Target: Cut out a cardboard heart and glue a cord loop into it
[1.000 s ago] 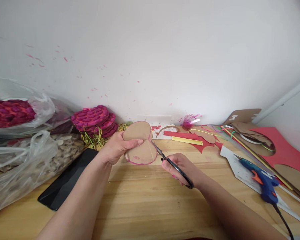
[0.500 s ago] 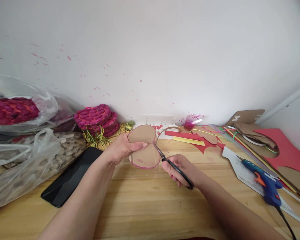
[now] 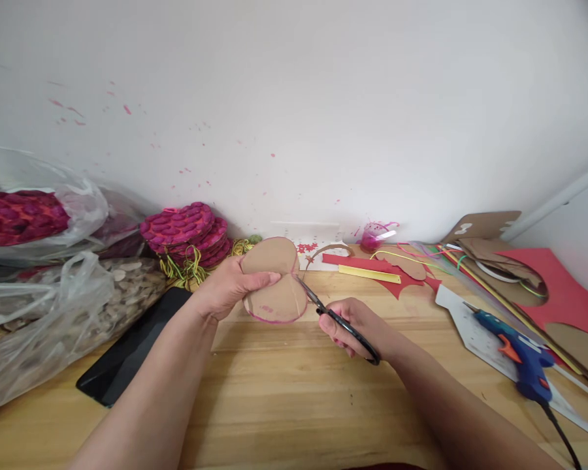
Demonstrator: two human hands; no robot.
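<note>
A brown cardboard cutout (image 3: 277,297) with two rounded lobes and a pink outline is held above the table. My left hand (image 3: 228,287) grips its left side, thumb on top and the other fingers hidden beneath. In my right hand (image 3: 350,326) are black-handled scissors (image 3: 345,326), fingers wrapped around the handles. Their blade tips reach the notch on the cutout's right side, between the lobes. Behind the cutout, a thin curved cardboard strip (image 3: 330,250) arches near a white sheet with small red shapes.
Plastic bags (image 3: 78,294), a black phone (image 3: 137,346) and stacked magenta round pieces (image 3: 186,228) lie left. A blue glue gun (image 3: 519,359), red sheet (image 3: 563,281) and cardboard scraps are on the right. A pink-stained cup (image 3: 371,238) stands by the wall.
The cutout and my left hand have shifted slightly left and up in the view. The scissors stay at the notch, and my right hand has barely moved.
</note>
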